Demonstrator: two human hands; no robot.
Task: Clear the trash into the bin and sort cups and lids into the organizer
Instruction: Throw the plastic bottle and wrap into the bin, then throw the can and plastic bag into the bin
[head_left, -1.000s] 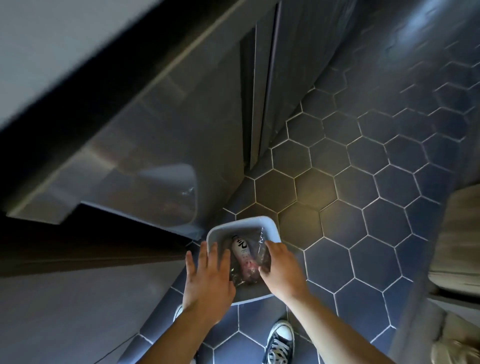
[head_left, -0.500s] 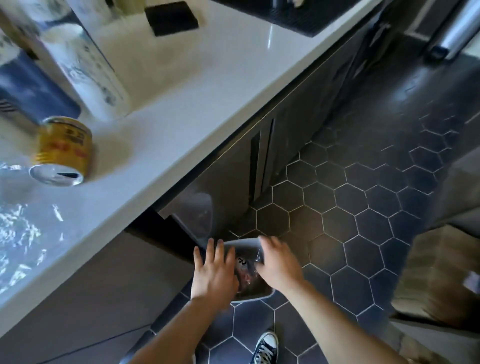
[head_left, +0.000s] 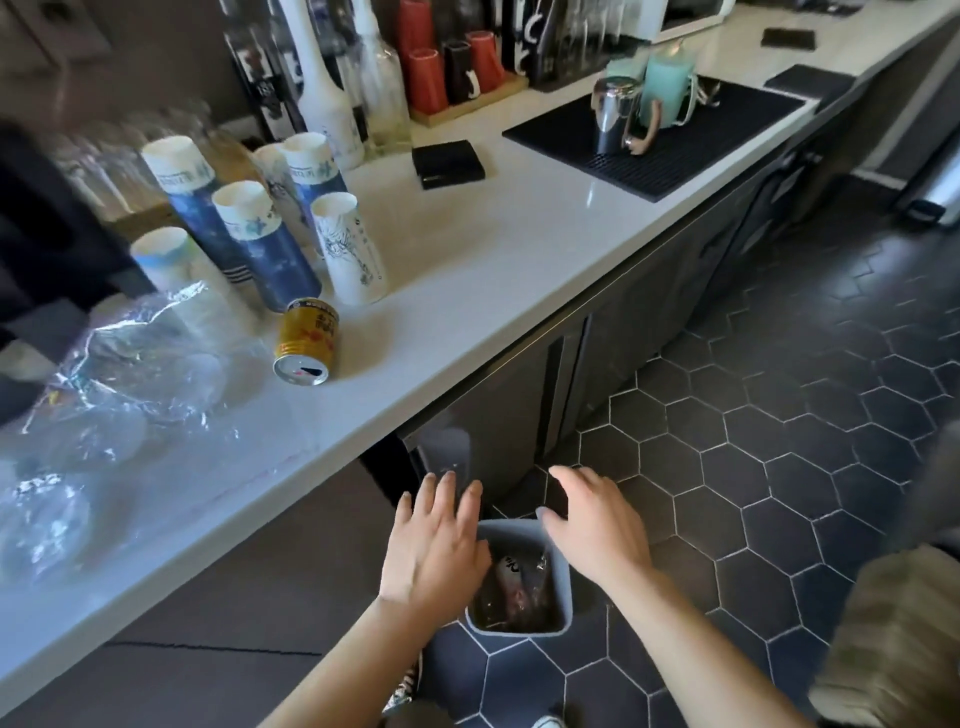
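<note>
Hands now lifted off the grey bin (head_left: 564, 590), left hand (head_left: 434, 540) and right hand (head_left: 597, 525) above it, fingers spread and empty, bin on the floor with trash inside, yellow can (head_left: 307, 340) lying on counter (head_left: 493, 249) beside paper cups (head_left: 353, 249)

The grey bin (head_left: 563, 584) sits on the floor at the foot of the counter, open at the top, with crumpled clear wrap and a pinkish container (head_left: 511, 574) inside. Up on the counter a yellow can (head_left: 307, 338) lies on its side, its opened end facing outward, just beside a heap of crumpled clear plastic (head_left: 130, 374). Right behind the can stand tall stacks of cups (head_left: 262, 244), some blue, some white with line drawings.
</note>
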